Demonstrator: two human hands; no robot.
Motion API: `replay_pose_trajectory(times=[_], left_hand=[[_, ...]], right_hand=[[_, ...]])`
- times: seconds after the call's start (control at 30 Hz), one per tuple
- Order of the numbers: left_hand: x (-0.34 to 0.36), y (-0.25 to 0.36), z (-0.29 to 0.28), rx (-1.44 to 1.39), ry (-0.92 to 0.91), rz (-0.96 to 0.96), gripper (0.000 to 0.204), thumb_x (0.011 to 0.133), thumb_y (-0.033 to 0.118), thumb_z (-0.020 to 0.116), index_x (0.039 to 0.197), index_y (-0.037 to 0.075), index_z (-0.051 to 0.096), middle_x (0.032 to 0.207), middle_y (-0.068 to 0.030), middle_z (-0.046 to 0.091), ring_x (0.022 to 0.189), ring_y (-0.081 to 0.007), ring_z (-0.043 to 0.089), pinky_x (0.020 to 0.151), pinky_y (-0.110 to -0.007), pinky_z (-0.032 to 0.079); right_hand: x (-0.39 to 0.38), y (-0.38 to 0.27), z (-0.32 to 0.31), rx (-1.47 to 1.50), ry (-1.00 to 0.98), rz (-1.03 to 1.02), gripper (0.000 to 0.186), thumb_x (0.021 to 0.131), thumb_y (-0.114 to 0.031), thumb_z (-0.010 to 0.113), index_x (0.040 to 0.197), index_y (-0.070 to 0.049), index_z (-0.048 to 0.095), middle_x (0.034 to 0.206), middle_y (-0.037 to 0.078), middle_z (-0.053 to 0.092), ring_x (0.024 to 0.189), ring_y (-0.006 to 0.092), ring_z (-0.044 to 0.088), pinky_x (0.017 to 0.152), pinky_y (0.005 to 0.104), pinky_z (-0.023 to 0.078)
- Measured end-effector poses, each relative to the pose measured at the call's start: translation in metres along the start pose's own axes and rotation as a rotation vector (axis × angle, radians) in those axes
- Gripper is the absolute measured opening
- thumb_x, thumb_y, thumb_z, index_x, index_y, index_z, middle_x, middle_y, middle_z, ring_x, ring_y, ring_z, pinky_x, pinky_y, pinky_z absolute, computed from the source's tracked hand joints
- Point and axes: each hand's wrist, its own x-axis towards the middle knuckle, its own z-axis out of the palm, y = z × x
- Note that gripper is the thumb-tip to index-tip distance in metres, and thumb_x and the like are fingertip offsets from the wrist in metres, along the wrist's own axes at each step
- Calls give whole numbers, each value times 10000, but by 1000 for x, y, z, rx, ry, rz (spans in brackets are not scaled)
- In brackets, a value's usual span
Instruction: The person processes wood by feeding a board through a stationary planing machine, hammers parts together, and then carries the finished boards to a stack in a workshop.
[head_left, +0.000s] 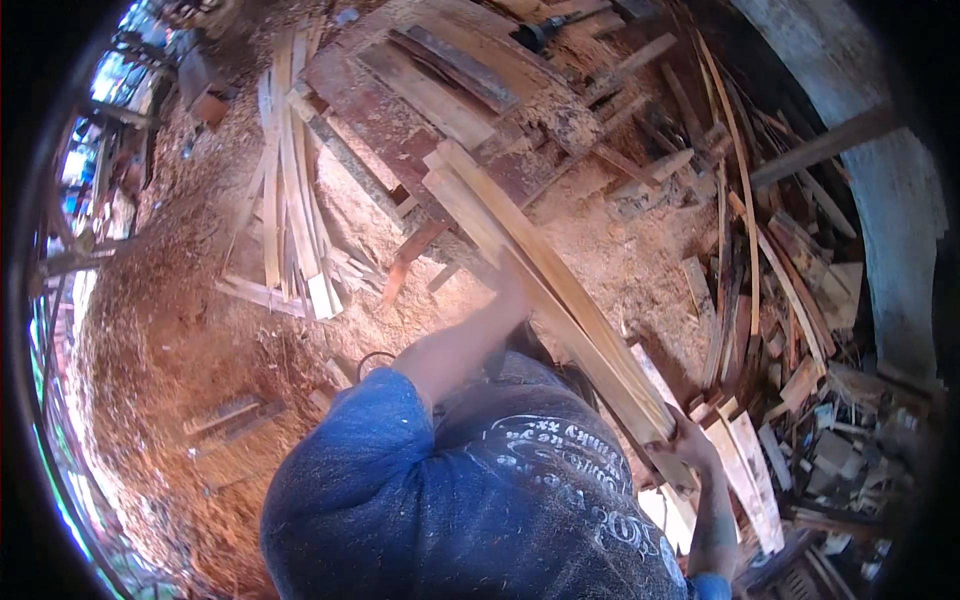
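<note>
A stack of long, pale wooden boards (560,300) runs slantwise in front of my body, from the workbench down to my right side. My right hand (688,446) is wrapped round the near end of these boards. At the left edge of the boards, about midway along, is my left hand (513,288). It is smeared by motion, and its fingers cannot be made out. The far end of the boards lies over the near corner of the sawdust-covered workbench (400,120).
More planks (430,95) lie on the workbench, near a dark power tool (530,36). Long thin strips (290,190) are piled at the left on sawdust. Offcuts and leaning strips (740,230) crowd the right side by a pale wall (890,200). Boards (750,480) stand beside my right forearm.
</note>
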Motion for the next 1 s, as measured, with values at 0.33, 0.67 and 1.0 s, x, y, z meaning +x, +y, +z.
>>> replay_pose_trajectory(times=[0.33,0.67,1.0], left_hand=[[-148,-13,67,-48,-76,-913,565,994,528,565,1381,117,543,1363,-124,592,1288,-323,546,1074,-514,457],[-191,-186,111,581,-295,-1313,512,1031,396,545,1414,59,513,1410,-187,574,1333,-376,519,1114,-594,421],[-393,-372,147,1288,-1229,-1407,426,997,302,596,1328,34,575,1236,-141,651,1151,-282,628,961,-431,522]], right_hand=[[-177,52,79,339,196,517,857,596,-302,972,1320,-2,628,1136,120,725,1042,217,682,944,362,521],[-275,177,272,669,266,610,902,750,-674,766,1367,-39,596,1236,210,686,1151,337,650,993,422,494],[-345,248,542,1103,523,617,980,889,-791,489,1345,72,578,1334,308,601,1252,421,586,1068,469,450]])
